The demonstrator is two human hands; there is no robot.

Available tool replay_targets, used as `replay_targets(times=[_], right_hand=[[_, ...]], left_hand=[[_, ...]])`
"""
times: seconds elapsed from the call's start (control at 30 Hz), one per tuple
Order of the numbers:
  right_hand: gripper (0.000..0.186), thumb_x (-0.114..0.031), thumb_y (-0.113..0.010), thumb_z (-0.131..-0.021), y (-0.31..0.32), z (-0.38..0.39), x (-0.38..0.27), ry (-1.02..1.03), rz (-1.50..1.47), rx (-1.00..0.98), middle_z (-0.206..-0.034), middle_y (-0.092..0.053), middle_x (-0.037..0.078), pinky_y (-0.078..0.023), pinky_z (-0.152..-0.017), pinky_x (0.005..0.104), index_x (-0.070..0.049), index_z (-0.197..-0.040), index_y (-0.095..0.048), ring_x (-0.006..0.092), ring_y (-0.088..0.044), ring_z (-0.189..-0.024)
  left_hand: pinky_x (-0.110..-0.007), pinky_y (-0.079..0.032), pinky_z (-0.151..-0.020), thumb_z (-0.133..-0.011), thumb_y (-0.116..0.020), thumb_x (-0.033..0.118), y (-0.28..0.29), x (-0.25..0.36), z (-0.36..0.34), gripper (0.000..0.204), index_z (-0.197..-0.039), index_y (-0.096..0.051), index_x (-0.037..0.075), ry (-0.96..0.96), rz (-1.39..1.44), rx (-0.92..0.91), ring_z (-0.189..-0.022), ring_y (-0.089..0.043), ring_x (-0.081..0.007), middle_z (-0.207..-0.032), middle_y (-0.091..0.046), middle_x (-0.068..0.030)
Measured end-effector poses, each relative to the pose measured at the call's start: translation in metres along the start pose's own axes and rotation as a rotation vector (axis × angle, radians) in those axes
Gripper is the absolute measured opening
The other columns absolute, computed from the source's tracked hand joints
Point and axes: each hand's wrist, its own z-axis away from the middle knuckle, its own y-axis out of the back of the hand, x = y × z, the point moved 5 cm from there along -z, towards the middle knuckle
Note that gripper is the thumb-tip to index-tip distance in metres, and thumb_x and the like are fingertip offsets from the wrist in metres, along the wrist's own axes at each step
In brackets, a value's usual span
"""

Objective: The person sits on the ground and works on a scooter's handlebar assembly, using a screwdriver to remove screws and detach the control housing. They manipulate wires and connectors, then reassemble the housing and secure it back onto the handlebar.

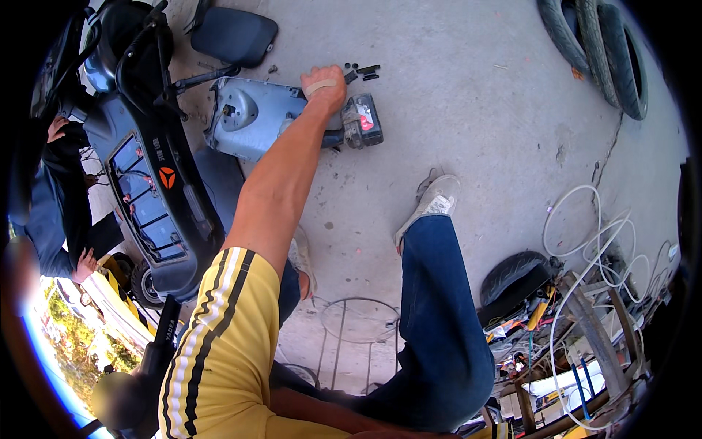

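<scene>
Left hand (324, 83) closed over the grey scooter panel (252, 117), fingertips hidden behind its edge, right hand out of frame, tyres (596, 44) cut off at upper right, small black parts (363, 72) too small to identify, person's face at lower left blurred

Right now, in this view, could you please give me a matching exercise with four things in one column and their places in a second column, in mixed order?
Things:
1. left hand
2. battery
3. tyres
4. white cable

Places:
A. upper right corner, lying on the concrete
B. gripping the top edge of the grey scooter panel
C. right side, looped over the pile of scrap
D. on the ground just right of the panel

Right pairs: 1-B, 2-D, 3-A, 4-C
</scene>
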Motion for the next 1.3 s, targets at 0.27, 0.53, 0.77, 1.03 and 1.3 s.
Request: replay_targets(times=[0.27,0.53,0.77,1.03,1.3], right_hand=[[0.066,-0.013,-0.074,-0.086,0.002,-0.006,-0.003,0.01,-0.011,0.003,-0.106,-0.07,0.034,-0.058,-0.082,0.0541,0.002,-0.142,-0.044,0.0515,-0.069,-0.097],[0.069,-0.013,-0.075,-0.085,0.002,-0.015,0.001,-0.012,-0.016,0.002,-0.105,-0.07,0.035,-0.058,-0.081,0.0548,0.003,-0.143,-0.042,0.0524,-0.069,-0.096],[0.071,-0.013,-0.076,-0.084,-0.002,-0.014,-0.002,-0.013,-0.008,0.009,-0.103,-0.07,0.035,-0.058,-0.081,0.0554,0.003,-0.143,-0.04,0.0532,-0.069,-0.095],[0.074,-0.013,-0.077,-0.083,-0.037,-0.005,-0.001,0.021,0.055,0.06,-0.102,-0.07,0.036,-0.058,-0.08,0.0561,0.003,-0.144,-0.038,0.0541,-0.069,-0.093],[0.067,-0.014,-0.079,-0.084,-0.073,-0.011,0.026,0.118,0.285,0.213,-0.1,-0.074,0.03,-0.058,-0.085,0.0461,0.006,-0.134,-0.041,0.0431,-0.074,-0.097]], left_hand=[[-0.053,-0.05,-0.099,-0.092,-0.076,0.039,0.008,0.004,0.002,0.04,-0.121,-0.074,0.012,-0.006,0.019,-0.068,-0.126,-0.064,-0.032,-0.127,-0.074,-0.0112],[-0.053,-0.05,-0.098,-0.09,-0.078,0.038,0.015,0.005,0.013,0.04,-0.121,-0.073,0.013,-0.064,0.046,-0.041,-0.125,-0.065,-0.0336,-0.129,-0.073,-0.012],[-0.054,-0.051,-0.097,-0.093,-0.075,0.032,0.016,-0.001,0.011,0.033,-0.12,-0.07,0.014,-0.079,0.18,-0.029,-0.118,-0.067,-0.0372,-0.119,-0.074,-0.0165],[-0.052,-0.054,-0.091,-0.097,-0.069,0.027,0.107,-0.014,0.068,0.026,-0.118,-0.073,0.012,-0.213,0.372,0.209,-0.107,-0.07,-0.0398,-0.107,-0.076,-0.0163],[-0.055,-0.058,-0.081,-0.094,-0.061,0.024,0.257,0.001,0.204,0.027,-0.097,-0.072,-0.001,-0.491,0.179,0.278,-0.09,-0.073,-0.0462,-0.093,-0.074,-0.0287]])
